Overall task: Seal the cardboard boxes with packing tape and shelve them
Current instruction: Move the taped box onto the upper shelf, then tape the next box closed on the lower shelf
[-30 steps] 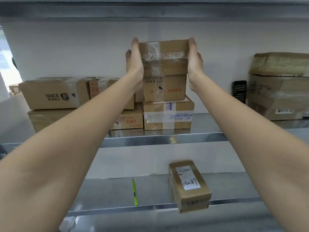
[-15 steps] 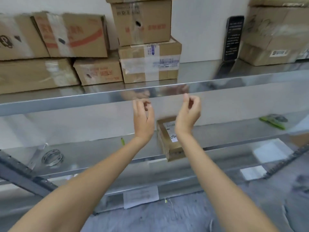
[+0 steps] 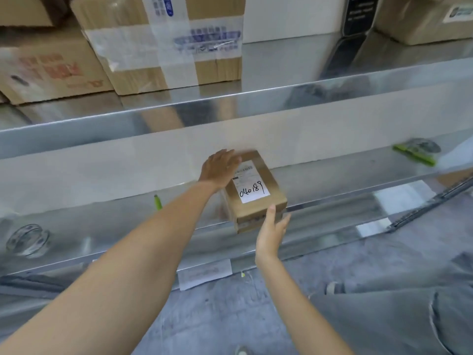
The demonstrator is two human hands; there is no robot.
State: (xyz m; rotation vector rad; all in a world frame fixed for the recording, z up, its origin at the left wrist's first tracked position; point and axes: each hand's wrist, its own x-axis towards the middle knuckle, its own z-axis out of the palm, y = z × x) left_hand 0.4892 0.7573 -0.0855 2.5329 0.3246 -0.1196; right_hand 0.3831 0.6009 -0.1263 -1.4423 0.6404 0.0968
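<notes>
A second ago both hands were up on the top shelf (image 3: 256,98) setting a taped box on the stack; now they have dropped to the lower shelf (image 3: 358,201) and are closing on the small box (image 3: 252,193) with the handwritten label, which sits at the shelf's front edge. The left hand (image 3: 220,167) lies spread and flat against the box's far corner at about ten o'clock, the right hand (image 3: 271,234) open with fingers straight at its near end around five o'clock, neither curled round it yet. One box looks shelved, and this seems the next to be handled.
</notes>
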